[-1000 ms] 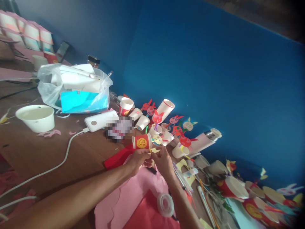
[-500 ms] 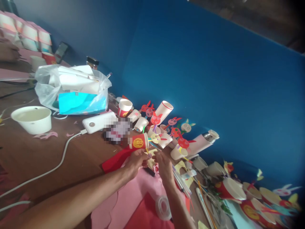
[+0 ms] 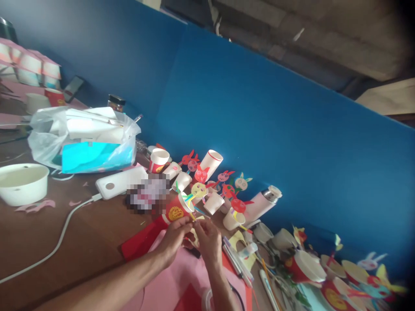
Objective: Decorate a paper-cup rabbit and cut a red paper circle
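Observation:
My left hand (image 3: pixel 175 239) and my right hand (image 3: pixel 209 242) meet with bent, pinched fingers above pink paper (image 3: pixel 165 280). A thin yellow strip (image 3: pixel 193 217) sticks up between their fingertips. Cream paper (image 3: pixel 193 236) shows below it, partly covered by the fingers. Just behind my left hand a red paper cup (image 3: pixel 177 209) with a gold emblem leans over. A yellow paper rabbit face (image 3: pixel 199 190) is at its mouth. A small black object (image 3: pixel 194 251) lies under the hands.
White paper cups (image 3: pixel 214 203) with red paper rabbit faces stand behind. A pink flask (image 3: pixel 261 203) leans by the blue wall. Markers (image 3: pixel 235 259) lie right. Left are a power bank (image 3: pixel 121 182), a plastic bag (image 3: pixel 97 138) and a white bowl (image 3: pixel 24 185). More red cups (image 3: pixel 304 265) stand right.
The view has tilted up, and most things sit further left. My hands have come closer together around the yellow strip. The yellow rabbit face now stands higher at the red cup's mouth.

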Motion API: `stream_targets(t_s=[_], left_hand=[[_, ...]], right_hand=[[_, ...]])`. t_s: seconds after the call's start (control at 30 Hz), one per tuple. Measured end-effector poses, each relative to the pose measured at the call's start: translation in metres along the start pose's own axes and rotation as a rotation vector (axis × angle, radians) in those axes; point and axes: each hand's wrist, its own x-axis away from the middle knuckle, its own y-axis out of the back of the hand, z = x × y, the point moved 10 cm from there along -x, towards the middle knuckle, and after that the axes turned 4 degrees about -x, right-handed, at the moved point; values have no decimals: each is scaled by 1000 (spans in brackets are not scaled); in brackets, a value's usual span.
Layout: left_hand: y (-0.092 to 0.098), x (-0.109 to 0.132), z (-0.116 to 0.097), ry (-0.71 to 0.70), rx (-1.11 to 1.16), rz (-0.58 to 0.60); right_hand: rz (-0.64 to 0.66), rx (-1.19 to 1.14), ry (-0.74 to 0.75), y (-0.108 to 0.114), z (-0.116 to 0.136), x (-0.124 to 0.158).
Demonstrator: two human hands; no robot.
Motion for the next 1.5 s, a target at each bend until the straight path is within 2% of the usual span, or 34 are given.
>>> stream_targets(t_s=[0.17,0.37,0.43,0.5,0.6,0.67,0.77,0.87,1.0,1.1,1.23,1.37,1.5], left_hand=[[-7,0,5,25,30,64],[-4,0,20,78,-129,51],[-12,4,19,82,-211,105],[-26,12,7,8,-305,206],[-42,27,-31,-248,-478,308],[-39,34,-57,-410,-612,248],[-31,35,-82,-540,-732,138],[-33,36,-96,-669,-833,126],[-48,50,-113,-849,-1020,146],[-64,65,-123,-928,-1199,188],[-74,74,-132,-976,-1427,122],[-70,68,-127,-884,-1450,94],[-64,64,-121,-868,-1393,77]], right_hand=[[-19,30,45,9,0,-3],[-40,109,92,29,13,-6],[-54,161,104,38,17,-8],[-69,215,116,44,22,-9],[-68,275,150,46,33,-6],[-48,307,190,42,43,-2],[-14,322,255,35,56,5],[10,302,288,29,63,9],[-5,332,327,25,67,12],[-39,368,382,24,73,17],[-77,391,440,25,83,22],[-83,379,488,26,92,24],[-57,315,487,25,95,24]])
